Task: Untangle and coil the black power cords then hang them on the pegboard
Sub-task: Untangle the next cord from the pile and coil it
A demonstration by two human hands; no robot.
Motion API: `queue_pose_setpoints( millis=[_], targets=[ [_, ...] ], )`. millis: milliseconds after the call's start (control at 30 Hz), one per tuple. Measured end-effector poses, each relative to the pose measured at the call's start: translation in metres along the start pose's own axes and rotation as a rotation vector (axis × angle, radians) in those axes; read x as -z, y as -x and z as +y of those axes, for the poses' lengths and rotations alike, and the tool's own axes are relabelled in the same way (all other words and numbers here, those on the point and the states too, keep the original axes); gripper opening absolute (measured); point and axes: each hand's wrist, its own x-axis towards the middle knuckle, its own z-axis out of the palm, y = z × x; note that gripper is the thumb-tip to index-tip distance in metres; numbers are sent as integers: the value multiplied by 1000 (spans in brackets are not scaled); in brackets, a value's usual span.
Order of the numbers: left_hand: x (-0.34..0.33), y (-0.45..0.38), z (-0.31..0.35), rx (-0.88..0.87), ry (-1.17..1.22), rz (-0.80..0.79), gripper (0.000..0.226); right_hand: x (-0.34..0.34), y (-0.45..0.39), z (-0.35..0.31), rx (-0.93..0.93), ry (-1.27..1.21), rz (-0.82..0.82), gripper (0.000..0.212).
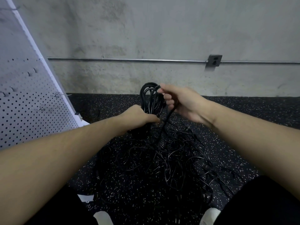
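Where hands (138,116) grip: glossy looped cords (151,98).

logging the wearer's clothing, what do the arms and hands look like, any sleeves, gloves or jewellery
Both forearms are bare up to the frame edge: no sleeves in view. The left hand and right hand have no gloves, and no rings, watch or wristbands show.

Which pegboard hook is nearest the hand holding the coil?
The lowest wire hook, on the pegboard near its right edge. It sits closest to the left hand gripping the coiled cord; the other hooks are higher up the board.
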Motion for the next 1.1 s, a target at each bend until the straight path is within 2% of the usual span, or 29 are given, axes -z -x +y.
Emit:
queue_pose_setpoints(
  millis=[100,233,267,333,400,500,567,667,767,900,933,1000,1067,1100],
  targets=[
    [-2,3,0,1,37,10,31,6,2,2,200,221,140,22],
    [-7,7,5,-71,70,-6,30,6,1,6,417,450,376,21],
    [-9,7,7,-98,88,0,30,5,-2,8,426,424,420,26],
    [-13,8,11,-159,117,6,31,2,-8,11,350,183,443,55],
    [-18,9,16,-216,145,7,26,-2,-9,12,173,-90,308,65],
    [-20,9,18,-249,210,15,22,-7,-1,9,50,-67,83,61],
    [-18,10,19,-227,241,13,15,-10,0,8,89,-28,100,57],
    [-16,13,21,-175,324,-93,32,-13,-2,6,124,-18,197,79],
    [-15,16,25,-136,428,-244,41,-14,-4,4,71,-51,228,86],
    [-14,14,27,-119,487,-264,28,-11,-8,4,76,-49,203,81],
    [-13,13,25,-124,490,-247,31,-10,-9,4,71,-64,179,78],
    [-14,11,22,-142,486,-186,37,-8,-8,7,33,-76,50,90],
    [-11,10,22,-152,563,-143,32,-9,-6,16,-23,-10,-117,107],
    [-8,9,24,-140,627,-134,26,-12,-3,22,-54,56,-162,108]
  ],
)
